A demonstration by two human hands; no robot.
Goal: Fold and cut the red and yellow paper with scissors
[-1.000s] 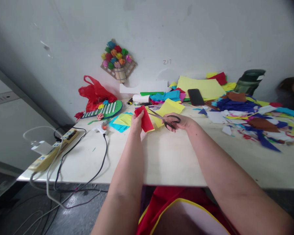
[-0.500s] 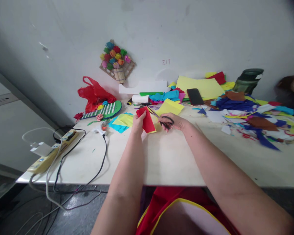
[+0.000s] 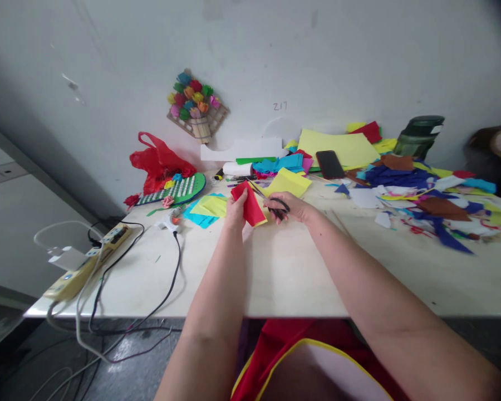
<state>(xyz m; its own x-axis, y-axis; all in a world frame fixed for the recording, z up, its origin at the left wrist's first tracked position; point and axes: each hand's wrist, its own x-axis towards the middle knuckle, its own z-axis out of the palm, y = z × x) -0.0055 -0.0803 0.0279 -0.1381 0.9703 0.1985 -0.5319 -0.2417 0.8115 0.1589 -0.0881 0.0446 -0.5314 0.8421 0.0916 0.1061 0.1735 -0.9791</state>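
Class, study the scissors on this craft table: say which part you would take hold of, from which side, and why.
Grip the scissors by the black handle loops, from the near right, as the right hand does. The blades point far-left, toward the red paper in the left hand.

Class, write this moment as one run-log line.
left hand: holds red paper | right hand: grips black scissors, blades beside the paper | table: yellow sheets behind
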